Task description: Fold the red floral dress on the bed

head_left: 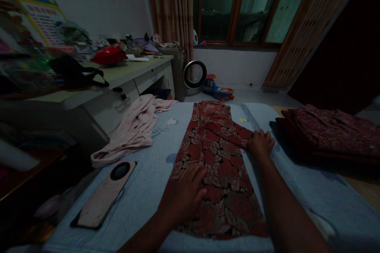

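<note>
A red leaf-patterned garment (215, 154) lies folded lengthwise on the light blue bed sheet (154, 174). My left hand (185, 191) rests flat on its lower left part, fingers spread. My right hand (260, 144) presses palm-down on the garment's right edge, where a folded-over flap ends. Neither hand grips the cloth.
A pink garment (133, 130) hangs off the bed's left edge. A phone (103, 195) lies near the front left. A stack of folded dark red clothes (329, 134) sits at the right. A cluttered desk (118, 75) stands to the left; a ride-on toy (218, 89) is on the floor.
</note>
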Demonstrator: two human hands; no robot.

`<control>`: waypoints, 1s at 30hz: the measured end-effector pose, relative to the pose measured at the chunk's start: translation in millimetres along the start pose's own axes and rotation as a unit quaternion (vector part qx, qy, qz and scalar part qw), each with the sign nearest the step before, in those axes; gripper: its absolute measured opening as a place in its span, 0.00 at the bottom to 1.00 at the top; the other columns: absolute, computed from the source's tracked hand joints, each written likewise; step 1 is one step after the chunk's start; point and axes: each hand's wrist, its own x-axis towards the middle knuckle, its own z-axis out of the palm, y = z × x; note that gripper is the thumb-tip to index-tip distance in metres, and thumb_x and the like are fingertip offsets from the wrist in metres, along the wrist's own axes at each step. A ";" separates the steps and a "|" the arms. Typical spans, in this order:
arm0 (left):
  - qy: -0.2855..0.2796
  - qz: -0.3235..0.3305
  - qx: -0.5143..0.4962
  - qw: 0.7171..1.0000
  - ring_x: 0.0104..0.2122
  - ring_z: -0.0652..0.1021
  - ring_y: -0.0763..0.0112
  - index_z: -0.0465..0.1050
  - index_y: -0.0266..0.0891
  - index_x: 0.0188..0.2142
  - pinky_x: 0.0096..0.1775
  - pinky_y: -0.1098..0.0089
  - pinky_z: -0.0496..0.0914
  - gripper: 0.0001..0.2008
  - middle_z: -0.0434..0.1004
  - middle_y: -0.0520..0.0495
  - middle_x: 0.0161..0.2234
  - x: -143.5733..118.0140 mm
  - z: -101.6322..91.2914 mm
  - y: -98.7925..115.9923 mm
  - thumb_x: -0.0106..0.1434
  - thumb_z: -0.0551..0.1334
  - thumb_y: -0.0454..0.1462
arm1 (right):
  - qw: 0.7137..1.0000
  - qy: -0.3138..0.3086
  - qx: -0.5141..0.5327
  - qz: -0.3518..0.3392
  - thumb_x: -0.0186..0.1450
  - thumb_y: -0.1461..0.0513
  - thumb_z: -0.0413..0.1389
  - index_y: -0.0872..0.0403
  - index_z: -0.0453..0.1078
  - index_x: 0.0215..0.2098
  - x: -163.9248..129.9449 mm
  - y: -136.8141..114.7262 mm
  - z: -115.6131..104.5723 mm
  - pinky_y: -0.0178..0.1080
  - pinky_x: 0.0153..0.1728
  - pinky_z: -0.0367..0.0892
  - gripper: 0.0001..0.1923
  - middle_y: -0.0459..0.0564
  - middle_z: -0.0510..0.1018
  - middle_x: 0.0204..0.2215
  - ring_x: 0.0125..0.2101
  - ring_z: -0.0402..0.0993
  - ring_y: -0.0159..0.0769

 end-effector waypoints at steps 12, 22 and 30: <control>0.075 0.025 -0.051 0.996 0.66 0.62 0.55 0.63 0.35 0.62 0.66 0.51 0.57 0.23 0.61 0.35 0.66 90.9 -46.5 -39.4 0.68 0.55 0.37 | 0.981 -0.164 -0.089 -0.046 0.67 0.60 0.49 0.59 0.74 0.50 48.9 6.6 -10.6 0.61 0.57 0.48 0.19 0.65 0.75 0.50 0.55 0.66 0.57; 0.069 0.035 -0.073 0.994 0.59 0.69 0.55 0.72 0.37 0.49 0.62 0.55 0.62 0.14 0.70 0.38 0.57 175.8 -39.1 -65.9 0.65 0.56 0.34 | 0.973 -0.211 -0.064 -0.072 0.62 0.59 0.55 0.56 0.78 0.46 55.8 13.3 -52.4 0.46 0.44 0.64 0.17 0.64 0.77 0.47 0.48 0.74 0.52; 0.074 -0.044 -0.256 0.963 0.56 0.71 0.56 0.74 0.39 0.40 0.62 0.57 0.60 0.10 0.76 0.43 0.49 265.2 -48.5 -69.3 0.60 0.58 0.30 | 0.964 -0.235 0.085 -0.091 0.60 0.62 0.55 0.55 0.76 0.39 48.7 14.7 -84.0 0.35 0.27 0.59 0.11 0.54 0.81 0.34 0.32 0.76 0.40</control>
